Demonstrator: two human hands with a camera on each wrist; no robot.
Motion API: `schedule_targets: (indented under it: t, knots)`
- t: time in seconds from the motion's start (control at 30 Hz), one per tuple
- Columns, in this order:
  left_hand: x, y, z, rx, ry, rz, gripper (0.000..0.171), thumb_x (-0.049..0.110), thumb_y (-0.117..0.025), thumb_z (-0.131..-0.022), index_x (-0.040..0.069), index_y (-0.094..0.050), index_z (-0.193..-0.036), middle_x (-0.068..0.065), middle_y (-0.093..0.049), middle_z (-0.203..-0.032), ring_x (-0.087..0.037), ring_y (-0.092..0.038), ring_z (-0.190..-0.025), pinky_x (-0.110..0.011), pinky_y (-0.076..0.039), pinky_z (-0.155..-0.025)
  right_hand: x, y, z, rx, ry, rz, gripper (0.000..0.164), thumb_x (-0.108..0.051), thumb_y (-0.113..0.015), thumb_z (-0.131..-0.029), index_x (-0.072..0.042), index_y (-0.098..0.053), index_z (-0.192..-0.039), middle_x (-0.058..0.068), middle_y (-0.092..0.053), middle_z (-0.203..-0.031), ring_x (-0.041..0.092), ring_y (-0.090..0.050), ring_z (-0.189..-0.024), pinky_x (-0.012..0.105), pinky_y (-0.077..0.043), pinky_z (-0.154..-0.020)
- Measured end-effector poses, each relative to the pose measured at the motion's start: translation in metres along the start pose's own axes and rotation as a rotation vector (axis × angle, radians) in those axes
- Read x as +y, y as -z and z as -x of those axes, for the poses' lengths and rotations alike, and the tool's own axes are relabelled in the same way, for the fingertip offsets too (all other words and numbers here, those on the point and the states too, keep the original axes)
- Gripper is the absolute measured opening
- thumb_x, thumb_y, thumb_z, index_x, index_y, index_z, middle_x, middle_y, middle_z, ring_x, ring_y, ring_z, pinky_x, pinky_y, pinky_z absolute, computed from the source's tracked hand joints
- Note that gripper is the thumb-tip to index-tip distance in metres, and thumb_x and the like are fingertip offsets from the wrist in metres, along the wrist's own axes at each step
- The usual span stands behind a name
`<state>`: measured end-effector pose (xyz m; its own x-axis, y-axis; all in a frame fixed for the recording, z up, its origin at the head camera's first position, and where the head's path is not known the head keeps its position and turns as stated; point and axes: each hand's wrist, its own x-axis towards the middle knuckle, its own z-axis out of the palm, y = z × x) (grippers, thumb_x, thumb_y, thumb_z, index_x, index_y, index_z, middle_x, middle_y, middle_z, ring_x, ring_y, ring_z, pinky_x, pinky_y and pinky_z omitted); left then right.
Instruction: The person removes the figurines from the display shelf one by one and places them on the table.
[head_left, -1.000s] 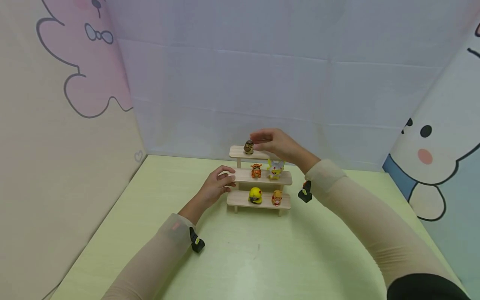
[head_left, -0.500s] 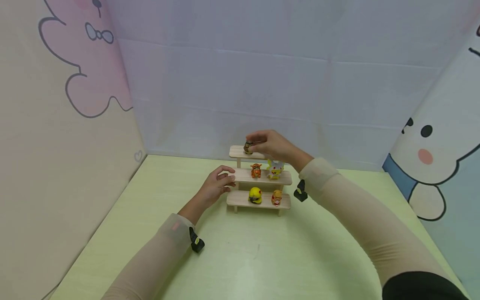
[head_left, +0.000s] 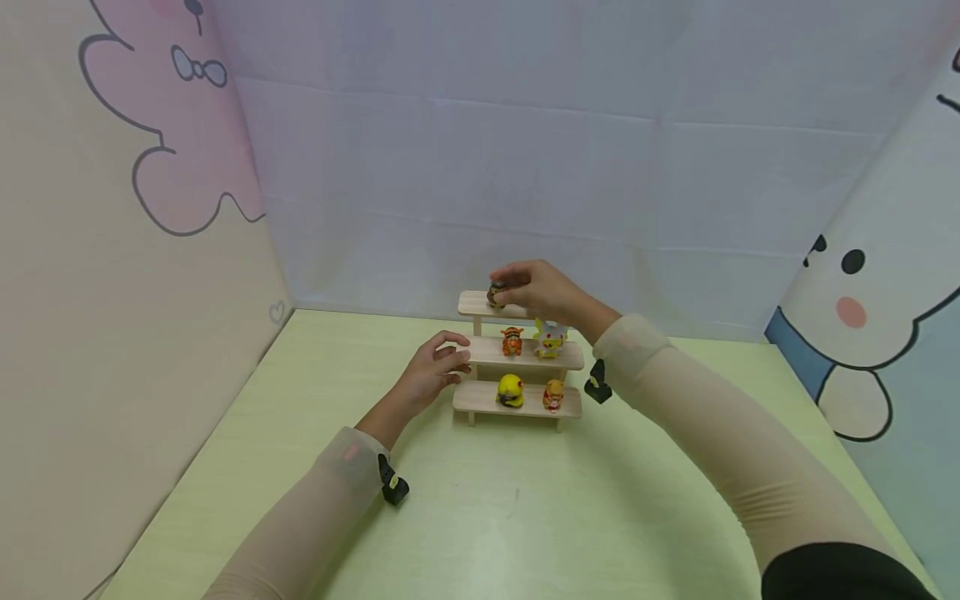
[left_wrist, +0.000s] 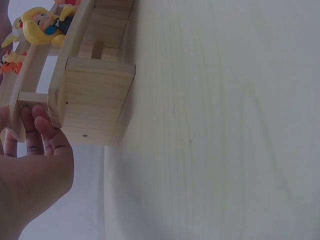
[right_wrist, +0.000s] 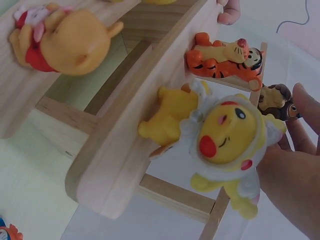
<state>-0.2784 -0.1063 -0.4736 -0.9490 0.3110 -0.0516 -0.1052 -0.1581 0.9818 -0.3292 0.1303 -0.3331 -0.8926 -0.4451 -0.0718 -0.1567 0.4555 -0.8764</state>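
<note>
A three-tier wooden display stand stands at the table's far side. My left hand grips the left end of its middle shelf; the left wrist view shows the fingers curled in under that shelf. On the top shelf my right hand pinches a small brown animal figurine, partly hidden by the fingers. Below it, on the middle shelf, sit a tiger figurine and a yellow figurine in a white hood. A yellow-haired figurine and a bear figurine occupy the bottom shelf.
The pale table stretches in front of the stand. Close behind the stand hangs a white cloth backdrop. Part of a small blue and orange object shows at the lower left corner of the right wrist view.
My right hand has moved slightly left and its fingers have closed on the brown animal figurine. The left hand stays at the middle shelf.
</note>
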Motion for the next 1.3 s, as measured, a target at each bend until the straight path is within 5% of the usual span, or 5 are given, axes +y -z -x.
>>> schedule_targets:
  t: [0.67, 1.3]
  knots:
    - [0.000, 0.000, 0.000, -0.003, 0.002, -0.004, 0.019, 0.015, -0.063, -0.104, 0.013, -0.058, -0.122, -0.002, -0.059, -0.092, -0.018, -0.066, -0.088, -0.028, -0.052, -0.071, 0.002, -0.004, -0.002, 0.024, -0.013, -0.047, 0.042, -0.018, -0.068, -0.101, -0.007, -0.061, -0.141, 0.008, -0.065, -0.134, 0.024, -0.061, -0.122, 0.043, -0.050, -0.103]
    - [-0.001, 0.000, -0.001, 0.002, 0.001, -0.017, 0.017, 0.014, -0.064, -0.104, 0.014, -0.059, -0.120, -0.002, -0.059, -0.091, -0.019, -0.066, -0.088, -0.029, -0.051, -0.072, -0.001, 0.006, 0.010, 0.071, -0.031, -0.036, 0.038, -0.020, -0.070, -0.101, -0.016, -0.065, -0.138, 0.006, -0.066, -0.133, 0.023, -0.061, -0.124, 0.045, -0.050, -0.105]
